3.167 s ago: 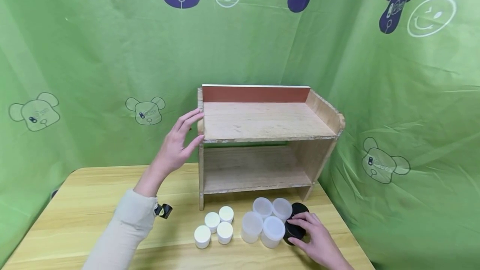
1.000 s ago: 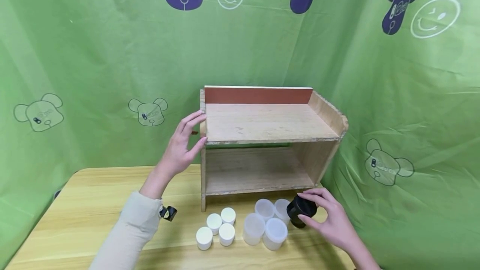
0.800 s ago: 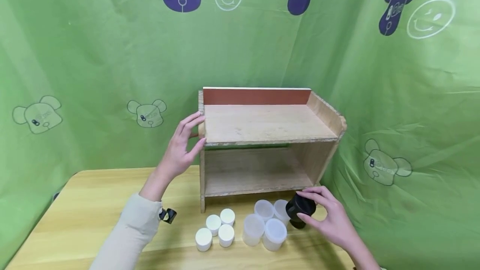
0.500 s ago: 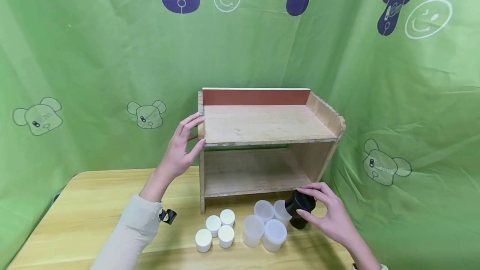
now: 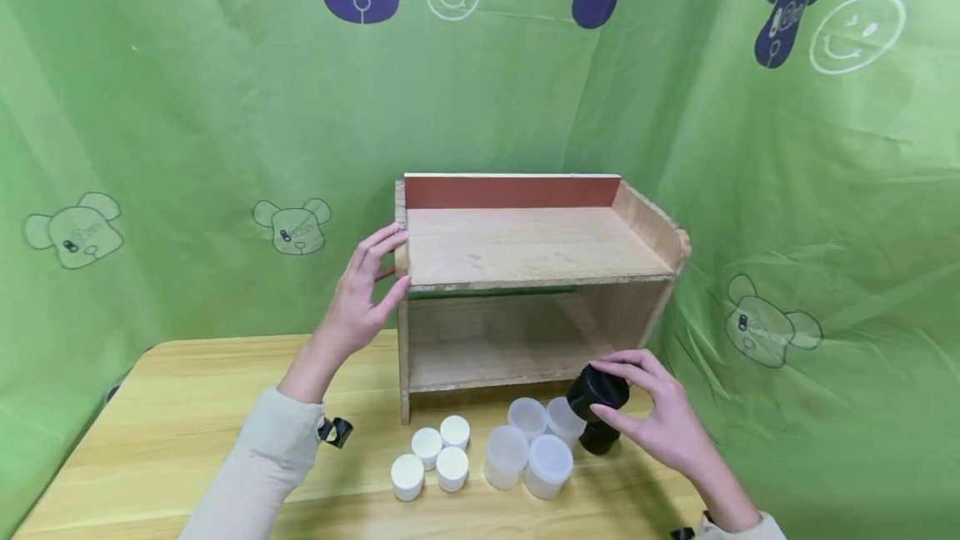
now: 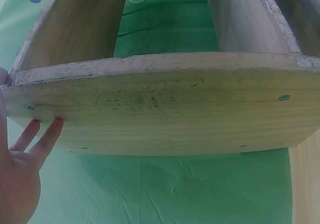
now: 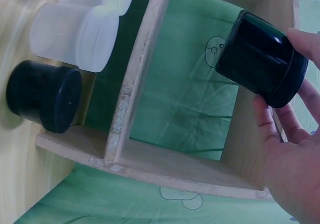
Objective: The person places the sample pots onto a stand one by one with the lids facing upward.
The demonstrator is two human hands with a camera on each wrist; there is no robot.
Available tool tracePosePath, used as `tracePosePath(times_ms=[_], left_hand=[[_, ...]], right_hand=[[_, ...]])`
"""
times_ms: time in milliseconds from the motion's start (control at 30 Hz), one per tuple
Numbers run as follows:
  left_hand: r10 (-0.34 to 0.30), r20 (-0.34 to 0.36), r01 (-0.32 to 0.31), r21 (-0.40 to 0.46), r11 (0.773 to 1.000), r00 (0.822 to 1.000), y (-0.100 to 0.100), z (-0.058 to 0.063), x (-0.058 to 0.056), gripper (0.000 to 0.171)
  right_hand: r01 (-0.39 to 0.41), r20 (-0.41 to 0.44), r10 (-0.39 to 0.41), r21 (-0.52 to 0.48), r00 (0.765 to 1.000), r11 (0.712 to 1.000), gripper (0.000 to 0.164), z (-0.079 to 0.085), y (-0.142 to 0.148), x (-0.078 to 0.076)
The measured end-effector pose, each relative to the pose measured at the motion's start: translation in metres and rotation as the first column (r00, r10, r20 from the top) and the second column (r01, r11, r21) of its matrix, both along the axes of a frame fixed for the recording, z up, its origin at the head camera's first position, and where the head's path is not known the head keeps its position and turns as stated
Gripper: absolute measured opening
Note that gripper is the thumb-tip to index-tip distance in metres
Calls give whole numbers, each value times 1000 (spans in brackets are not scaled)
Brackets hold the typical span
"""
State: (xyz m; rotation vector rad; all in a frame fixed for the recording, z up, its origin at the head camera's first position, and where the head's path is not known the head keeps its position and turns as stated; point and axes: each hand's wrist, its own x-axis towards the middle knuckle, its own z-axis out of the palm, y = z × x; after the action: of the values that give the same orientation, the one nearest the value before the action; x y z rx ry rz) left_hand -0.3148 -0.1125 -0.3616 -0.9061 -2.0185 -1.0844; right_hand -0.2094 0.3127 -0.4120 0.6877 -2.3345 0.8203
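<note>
My right hand [image 5: 663, 411] holds a glossy black lidded jar [image 7: 260, 58] by its lid, thumb on one side and fingers on the other. In the right wrist view the jar is raised in front of the two-tier wooden shelf [image 5: 525, 244]. A second black jar [image 7: 45, 93] stands on the table, partly hidden below the held one in the head view. My left hand [image 5: 356, 298] grips the shelf's left side panel [image 6: 165, 108] near its front edge. Two of its fingertips press the panel's outer face.
Several translucent lidded tubs [image 5: 506, 457] stand close together in front of the shelf, left of the black jars. Several small white lidded jars [image 5: 407, 476] are grouped further left on the wooden table [image 5: 187, 423]. A green printed curtain [image 5: 487, 82] surrounds the table.
My right hand, earlier down at the black jars, has taken hold of one and lifted it off the table, rising slightly further lately. The left hand stays on the shelf's side panel.
</note>
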Motion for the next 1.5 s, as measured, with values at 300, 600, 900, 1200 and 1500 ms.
tracePosePath(times_ms=[300,600,900,1200,1500], left_hand=[[0,-1,0,5,1000,1000,1,-3,0,62],[5,-19,-5,-5,1000,1000,0,-3,-2,63],[12,-34,-12,1,1000,999,0,-4,-3,62],[9,-25,-10,-10,1000,1000,0,-3,-2,59],[21,-55,-22,-10,1000,998,-2,-2,-3,60]], right_hand=[[-26,-22,26,12,999,1000,60,23,1,-8],[-51,-39,50,-26,998,998,58,54,-6,-20],[-74,-63,70,-53,996,996,59,86,-15,-27],[-67,-91,60,-81,994,994,59,106,-19,-35],[-80,-88,74,-73,993,994,56,125,-31,-49]])
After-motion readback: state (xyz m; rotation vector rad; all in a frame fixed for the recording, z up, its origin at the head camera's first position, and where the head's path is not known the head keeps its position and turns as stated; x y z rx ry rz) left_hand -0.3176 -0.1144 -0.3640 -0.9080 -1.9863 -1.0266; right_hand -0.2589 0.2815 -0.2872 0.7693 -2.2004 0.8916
